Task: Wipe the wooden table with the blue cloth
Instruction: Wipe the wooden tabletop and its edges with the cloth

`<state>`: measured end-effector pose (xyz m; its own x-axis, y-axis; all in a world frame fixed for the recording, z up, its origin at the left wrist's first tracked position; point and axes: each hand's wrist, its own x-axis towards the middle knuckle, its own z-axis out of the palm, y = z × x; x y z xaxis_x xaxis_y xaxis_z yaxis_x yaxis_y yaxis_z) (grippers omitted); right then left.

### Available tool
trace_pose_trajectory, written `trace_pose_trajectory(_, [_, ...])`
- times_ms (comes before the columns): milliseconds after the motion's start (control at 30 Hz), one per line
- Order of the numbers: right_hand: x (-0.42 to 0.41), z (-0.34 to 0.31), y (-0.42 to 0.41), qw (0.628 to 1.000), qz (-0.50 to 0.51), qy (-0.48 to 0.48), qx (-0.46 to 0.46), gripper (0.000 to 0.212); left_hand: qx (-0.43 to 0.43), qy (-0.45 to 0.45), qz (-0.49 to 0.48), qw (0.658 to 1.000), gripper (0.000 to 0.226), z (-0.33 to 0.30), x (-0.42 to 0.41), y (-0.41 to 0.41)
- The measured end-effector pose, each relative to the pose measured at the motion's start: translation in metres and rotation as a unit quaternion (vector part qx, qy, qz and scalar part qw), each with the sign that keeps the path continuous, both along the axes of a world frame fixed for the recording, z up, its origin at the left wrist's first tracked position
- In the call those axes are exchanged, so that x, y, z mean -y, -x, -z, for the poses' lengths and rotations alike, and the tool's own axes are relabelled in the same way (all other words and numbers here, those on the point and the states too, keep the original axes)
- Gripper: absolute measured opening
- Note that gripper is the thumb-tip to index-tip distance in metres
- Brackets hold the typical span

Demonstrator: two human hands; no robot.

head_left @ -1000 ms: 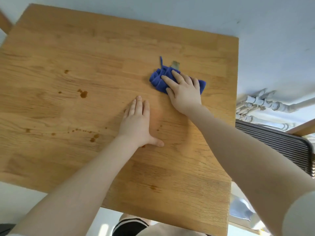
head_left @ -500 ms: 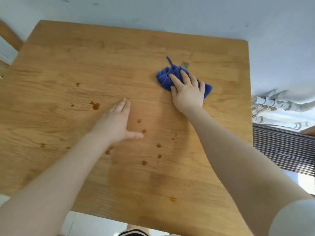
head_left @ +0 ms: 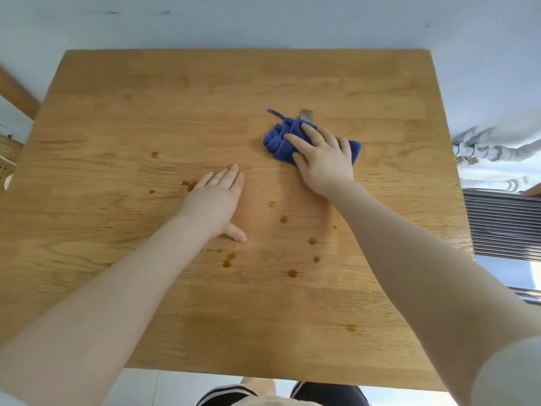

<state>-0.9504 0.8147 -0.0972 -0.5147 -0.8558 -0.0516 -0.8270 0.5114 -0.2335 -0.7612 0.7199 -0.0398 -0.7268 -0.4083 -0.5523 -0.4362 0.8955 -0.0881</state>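
The wooden table (head_left: 146, 98) fills the head view. A crumpled blue cloth (head_left: 278, 139) lies on its right half, with a small grey tag at its far edge. My right hand (head_left: 322, 159) presses flat on the cloth, fingers straight and spread. My left hand (head_left: 215, 200) rests flat on the bare wood left of it, fingers together and thumb out. Several brown spots (head_left: 228, 260) dot the wood around and below my left hand.
A pale wall runs behind the table's far edge. White pipes (head_left: 483, 150) and a dark ribbed radiator (head_left: 503, 221) stand off the right edge. A wooden chair part (head_left: 17, 92) shows at the far left. My legs appear below the near edge.
The view has shifted so more of the table shows. My left hand slid left over the wood, uncovering brown spots near the middle. My right hand stays on the cloth.
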Motion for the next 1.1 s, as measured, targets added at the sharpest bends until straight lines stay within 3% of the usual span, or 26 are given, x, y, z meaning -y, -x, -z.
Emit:
trace_pose_trajectory(100, [0.006, -0.003, -0.013, 1.0, 0.029, 0.0, -0.002, 0.039, -0.014, -0.011, -0.001, 1.0, 0.125, 0.002, 0.001, -0.004])
trace_pose_trajectory(267, [-0.043, -0.005, -0.064, 0.988, -0.155, -0.019, -0.007, 0.045, -0.05, -0.032, -0.003, 0.998, 0.125, 0.002, 0.004, -0.009])
trace_pose_trajectory(367, [-0.042, -0.01, -0.059, 0.98, -0.195, -0.032, -0.008, 0.045, -0.07, -0.042, -0.006, 0.997, 0.125, 0.005, 0.005, -0.011])
trace_pose_trajectory(667, [0.022, -0.009, -0.027, 0.999, 0.012, -0.031, -0.025, 0.04, -0.112, -0.056, -0.009, 0.992, 0.127, 0.012, 0.008, -0.014])
trace_pose_trajectory(900, [-0.024, -0.007, -0.067, 0.994, -0.105, 0.011, 0.017, 0.045, -0.113, -0.06, -0.011, 0.992, 0.122, 0.009, 0.009, -0.014])
trace_pose_trajectory(1100, [0.035, 0.0, -0.014, 0.999, 0.006, 0.032, -0.001, 0.041, -0.097, -0.055, -0.024, 0.993, 0.128, 0.013, 0.007, -0.011])
